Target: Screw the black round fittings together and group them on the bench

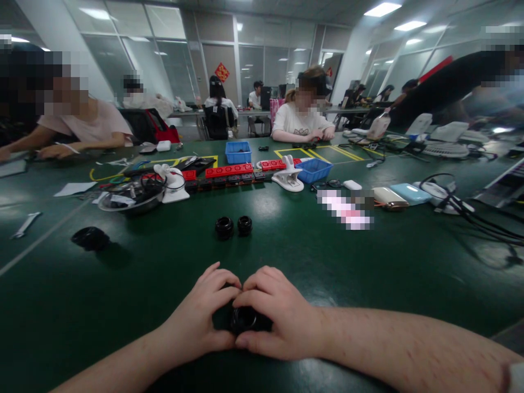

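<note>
Low in the head view, a black round part (244,319) with a hollow middle sits on the green table between my two hands. My right hand (276,311) is closed around its right side, thumb at the near edge and fingers over the far edge. From the other side my left hand (215,314) curves round it, fingertips and thumb meeting the part; a gap shows between palm and part. Farther out stand a larger black ring-shaped part (224,227) and a smaller one (244,225), side by side. Another black round part (90,238) lies tilted at the left.
Beyond the parts runs a red and black power strip (229,171), with blue bins (314,170) and white clip stands (288,179) near it. A metal bowl (131,204) and a wrench (27,225) are left; cables (458,204) lie right. A person (303,117) sits opposite.
</note>
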A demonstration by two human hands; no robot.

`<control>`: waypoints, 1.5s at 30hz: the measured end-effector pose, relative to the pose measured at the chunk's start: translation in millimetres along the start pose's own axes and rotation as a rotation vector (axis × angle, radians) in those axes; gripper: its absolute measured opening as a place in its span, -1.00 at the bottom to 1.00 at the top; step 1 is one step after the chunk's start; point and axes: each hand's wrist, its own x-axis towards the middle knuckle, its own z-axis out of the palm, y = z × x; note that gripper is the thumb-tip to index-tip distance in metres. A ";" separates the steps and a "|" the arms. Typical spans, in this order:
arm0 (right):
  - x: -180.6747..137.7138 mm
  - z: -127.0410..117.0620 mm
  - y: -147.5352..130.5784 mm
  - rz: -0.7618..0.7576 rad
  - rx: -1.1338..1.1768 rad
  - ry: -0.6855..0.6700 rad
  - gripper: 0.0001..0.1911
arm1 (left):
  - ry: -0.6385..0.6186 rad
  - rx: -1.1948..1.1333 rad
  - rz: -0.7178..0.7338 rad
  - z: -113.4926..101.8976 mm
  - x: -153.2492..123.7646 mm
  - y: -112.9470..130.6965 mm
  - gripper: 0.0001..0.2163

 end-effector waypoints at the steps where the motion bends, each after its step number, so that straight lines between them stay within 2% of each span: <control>1: 0.3 0.2 0.0 -0.007 0.004 -0.007 -0.68 | 0.000 -0.005 -0.005 0.0 0.4 1.5 -0.66; 5: 2.6 0.3 -0.5 -0.064 0.029 -0.032 -0.73 | -0.016 -0.037 -0.013 -0.4 0.7 6.3 -0.72; 11: 4.1 0.6 -2.2 -0.173 0.019 -0.065 -0.79 | -0.003 -0.054 -0.011 0.6 2.6 8.4 -0.71; 16: 1.6 2.6 -1.3 -0.203 0.013 -0.108 -0.85 | 0.016 -0.079 0.018 1.9 3.5 8.4 -0.68; 19: 0.9 1.7 -0.2 -0.217 0.027 -0.131 -0.80 | 0.012 -0.113 0.019 3.2 2.3 7.1 -0.67; 23: 1.4 -4.2 -3.2 -0.260 0.071 -0.031 -0.67 | -0.004 -0.117 0.001 2.8 1.9 7.4 -0.67; 26: 1.8 -7.5 -6.0 -0.175 0.100 0.030 -0.65 | -0.025 -0.115 -0.013 0.4 2.8 9.6 -0.70; 28: 1.6 -7.0 -5.8 -0.081 0.094 0.054 -0.53 | -0.032 -0.129 -0.024 -0.8 3.2 10.4 -0.68; 31: 1.5 -3.2 -3.7 0.010 0.052 0.034 -0.38 | -0.043 -0.156 -0.027 -0.7 3.0 9.8 -0.67; 34: 1.9 0.7 -2.7 0.020 0.026 0.016 -0.35 | -0.042 -0.168 -0.019 0.7 2.9 8.3 -0.64; 40: 1.6 3.2 -3.5 0.011 0.027 0.038 -0.40 | -0.041 -0.151 -0.015 1.7 4.3 7.8 -0.64; 45: 0.6 3.5 -2.4 0.006 0.010 -0.001 -0.63 | -0.050 -0.120 -0.009 1.9 4.3 8.4 -0.75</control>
